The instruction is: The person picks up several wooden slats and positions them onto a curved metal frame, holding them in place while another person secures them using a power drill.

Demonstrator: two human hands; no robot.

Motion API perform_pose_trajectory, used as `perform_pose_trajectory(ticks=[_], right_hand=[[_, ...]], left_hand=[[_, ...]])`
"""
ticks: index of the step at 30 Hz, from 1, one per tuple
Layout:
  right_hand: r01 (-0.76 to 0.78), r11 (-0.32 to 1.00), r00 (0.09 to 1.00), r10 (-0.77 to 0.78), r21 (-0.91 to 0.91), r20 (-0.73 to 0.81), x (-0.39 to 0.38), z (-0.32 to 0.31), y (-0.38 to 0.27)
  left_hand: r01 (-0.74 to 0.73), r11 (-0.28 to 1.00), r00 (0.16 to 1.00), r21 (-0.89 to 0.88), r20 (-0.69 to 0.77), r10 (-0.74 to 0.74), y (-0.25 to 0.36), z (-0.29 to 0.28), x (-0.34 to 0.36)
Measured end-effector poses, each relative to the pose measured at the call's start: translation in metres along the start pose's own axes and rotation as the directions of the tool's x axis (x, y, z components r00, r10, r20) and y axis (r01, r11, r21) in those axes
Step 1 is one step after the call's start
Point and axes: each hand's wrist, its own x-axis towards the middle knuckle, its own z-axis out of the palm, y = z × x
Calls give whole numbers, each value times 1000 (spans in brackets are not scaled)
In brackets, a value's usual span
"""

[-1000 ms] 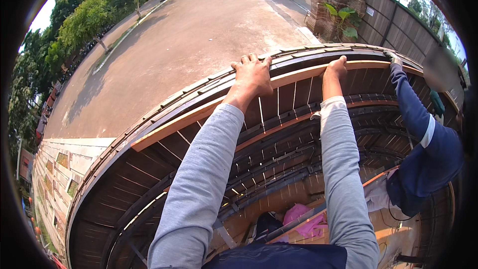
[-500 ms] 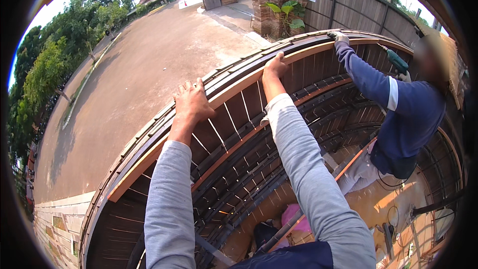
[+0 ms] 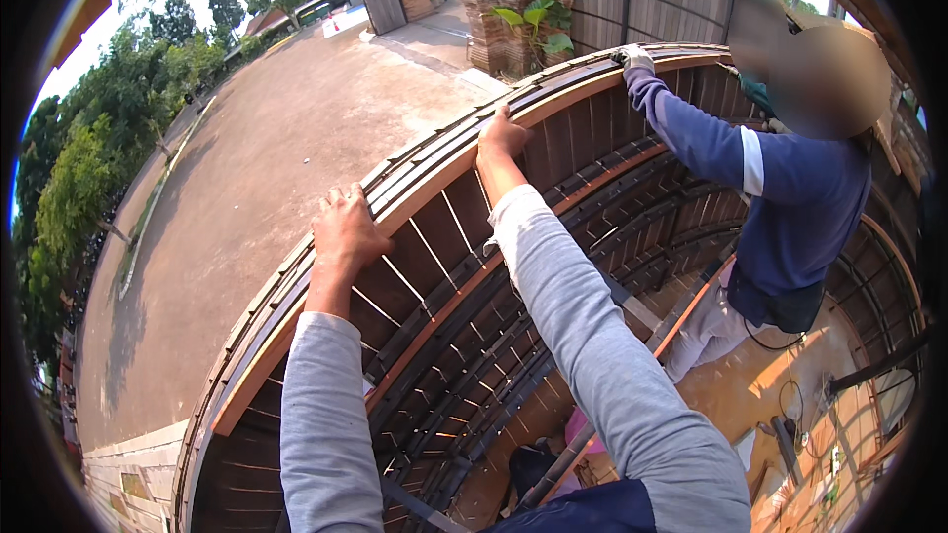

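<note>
A long, curved strip of orange-brown wood (image 3: pixel 428 194) runs along the inside of the rim of a dark, shingled, rounded frame (image 3: pixel 553 75). My left hand (image 3: pixel 346 237) grips the strip and rim, its fingers over the top edge and its thumb on the inner side. Farther along, my right hand (image 3: pixel 502 143) is closed on the same strip, with the thumb uppermost and some fingers hidden behind the wood. Beyond it, a co-worker's gloved hand (image 3: pixel 632 57) holds the rim. A green power drill (image 3: pixel 755 94) near the co-worker's other hand is mostly hidden.
The co-worker in a blue top (image 3: pixel 805 207) stands inside the frame at right. Rows of dark battens (image 3: pixel 592 237) curve below the rim. A diagonal pole (image 3: pixel 558 469) crosses beneath my right arm. Cables and planks lie on the floor below. Outside stretches a paved yard (image 3: pixel 267 178).
The view has shifted slightly to the right, while both my hands keep hold of the strip. The co-worker's head has leaned in toward the drill, now largely covered.
</note>
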Motion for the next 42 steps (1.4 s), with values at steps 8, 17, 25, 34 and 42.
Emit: perform_pose_trajectory(ticks=[8,17,25,34,42], right_hand=[[-17,995,1000,18,-98,11,2,-3,-6],[-32,997,999,34,-66,21,1,1,-3],[-10,984,1000,7,-176,-19,-1,4,-4],[-22,987,1000,21,-157,-11,3,6,-4],[120,949,759,102,-292,643,31,-55,-3]], left_hand=[[-42,999,998,6,-55,42,36,-3,4],[6,999,1000,35,-20,-6,76,21,57],[-79,997,995,12,-60,79,75,19,62],[-121,992,990,-38,-74,118,70,23,69],[-95,995,994,-42,-59,92,57,27,71]])
